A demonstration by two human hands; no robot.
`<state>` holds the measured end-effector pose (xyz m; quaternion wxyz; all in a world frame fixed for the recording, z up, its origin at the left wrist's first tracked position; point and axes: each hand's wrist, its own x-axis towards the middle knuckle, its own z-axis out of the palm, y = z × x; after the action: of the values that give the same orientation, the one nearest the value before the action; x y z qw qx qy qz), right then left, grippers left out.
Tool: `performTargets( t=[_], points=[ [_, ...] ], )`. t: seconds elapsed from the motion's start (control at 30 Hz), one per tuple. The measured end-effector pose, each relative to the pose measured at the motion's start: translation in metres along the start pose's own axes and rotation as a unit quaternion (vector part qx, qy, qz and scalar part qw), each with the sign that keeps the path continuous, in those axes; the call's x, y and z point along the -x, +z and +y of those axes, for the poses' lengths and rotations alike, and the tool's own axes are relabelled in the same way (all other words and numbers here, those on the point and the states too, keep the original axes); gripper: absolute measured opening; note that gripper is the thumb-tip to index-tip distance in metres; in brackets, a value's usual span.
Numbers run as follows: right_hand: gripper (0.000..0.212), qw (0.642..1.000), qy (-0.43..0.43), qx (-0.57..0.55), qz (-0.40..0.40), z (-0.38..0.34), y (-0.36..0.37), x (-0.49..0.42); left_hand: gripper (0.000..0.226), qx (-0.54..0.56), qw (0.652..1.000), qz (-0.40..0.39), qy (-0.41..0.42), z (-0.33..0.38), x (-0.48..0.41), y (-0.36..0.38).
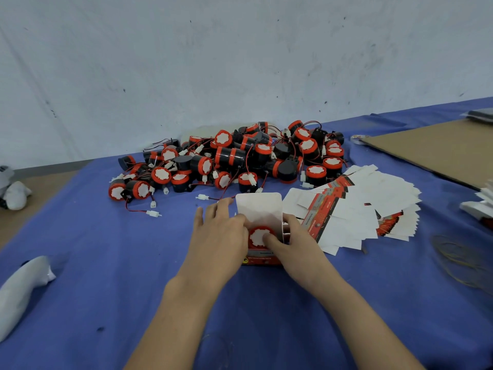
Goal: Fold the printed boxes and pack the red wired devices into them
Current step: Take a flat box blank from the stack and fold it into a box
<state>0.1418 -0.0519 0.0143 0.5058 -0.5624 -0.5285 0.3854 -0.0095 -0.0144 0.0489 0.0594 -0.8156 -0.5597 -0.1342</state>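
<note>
While the left hand (221, 231) is bracing the printed box (262, 259) from its own side, fingers mostly straight and reaching past the box with the thumb resting at the rim, the right hand (296, 241) is wrapping its fingers round the opposite wall and pressing its thumb on the white face of the red wired device (256, 235), which is sitting in the box's open mouth between the two hands. The lid flap (260, 206) is standing upright just beyond the fingertips, so the step in hand looks like seating the device fully before closing. To do this well, the thumb should be pushing straight down on the middle of the face, not on one edge, or the device may tilt and jam against the thin card walls. The left hand should be squeezing only lightly, since the card will probably buckle. Its wire and white plug are not showing, so I cannot tell whether they are tucked in; they need checking before the flap comes down. The pile of loose devices (226, 158) is lying beyond both hands, and the fanned flat boxes (373, 198) are lying outward of the right hand on the blue cloth (266, 316).
</note>
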Motion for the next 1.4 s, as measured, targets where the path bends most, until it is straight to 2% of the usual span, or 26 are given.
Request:
performTargets(
  t=[0.23,0.37,0.47,0.67,0.9,0.97,1.03,1.13,1.2,1.3,1.37,1.4],
  points=[
    [0.031,1.000,0.007,0.023,-0.006,0.001,0.000,-0.001,0.038,0.070,0.994,-0.082,-0.024,0.004,-0.004,-0.004],
    [0.024,1.000,0.012,0.025,-0.005,0.001,-0.001,-0.001,0.035,0.125,0.991,-0.044,-0.028,0.001,-0.001,-0.012],
    [0.025,0.999,0.013,0.033,-0.008,0.000,0.000,-0.001,0.034,0.085,0.996,-0.026,-0.028,-0.002,0.000,-0.018],
    [0.026,0.999,0.001,0.045,-0.001,0.001,0.002,-0.001,0.035,0.005,0.998,-0.063,-0.026,0.002,0.008,-0.016],
    [0.034,0.998,0.006,0.060,-0.006,0.003,0.001,0.000,0.027,-0.003,0.994,-0.097,-0.058,0.006,0.005,-0.020],
    [0.034,0.999,0.012,0.048,-0.005,0.004,0.000,-0.001,0.029,0.029,0.993,-0.101,-0.058,0.006,0.004,-0.022],
    [0.041,0.999,0.022,0.038,-0.005,0.006,0.000,-0.001,0.034,0.109,0.987,-0.099,-0.059,0.005,0.002,-0.027],
    [0.050,0.999,0.030,0.043,-0.010,0.006,-0.001,-0.003,0.035,0.207,0.975,-0.045,-0.070,0.000,-0.003,-0.037],
    [0.058,0.998,0.040,0.036,-0.015,0.003,-0.003,-0.003,0.033,0.228,0.970,-0.020,-0.077,-0.005,-0.004,-0.040],
    [0.065,0.998,0.057,0.018,-0.031,-0.001,-0.005,-0.003,0.029,0.244,0.965,-0.032,-0.089,-0.009,-0.001,-0.039],
    [0.058,0.997,0.075,-0.013,-0.028,-0.003,-0.005,-0.003,0.026,0.248,0.964,-0.045,-0.087,-0.009,0.001,-0.036],
    [0.048,0.995,0.088,-0.033,-0.015,-0.003,-0.006,-0.004,0.025,0.250,0.963,-0.050,-0.084,-0.009,0.000,-0.034]
  ],
)
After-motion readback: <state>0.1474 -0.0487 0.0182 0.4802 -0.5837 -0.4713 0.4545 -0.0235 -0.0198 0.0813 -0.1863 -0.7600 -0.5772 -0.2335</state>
